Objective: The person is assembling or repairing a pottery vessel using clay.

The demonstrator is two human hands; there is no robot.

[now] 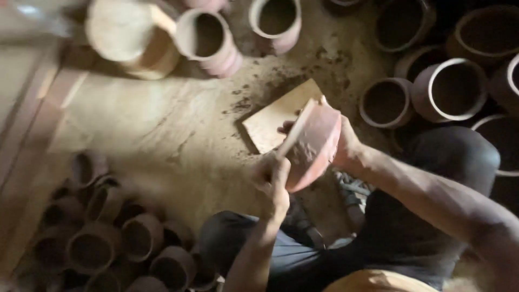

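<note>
A reddish clay pot [313, 146] is tilted on its side in mid-frame, its rim facing down-left. My right hand [346, 143] grips it from behind on the right. My left hand [274, 181] touches the pot's rim at the lower left with fingers curled against it. Under and behind the pot lies a flat pale wooden board [270, 121] on the dusty floor. My knees in dark trousers [243, 243] are below the hands.
Several small clay pots [108, 238] are heaped at the lower left. Larger open pots [451, 89] crowd the right and top [208, 38]. A pale round object [121, 30] sits at the top left. Bare dusty floor [151, 135] lies between.
</note>
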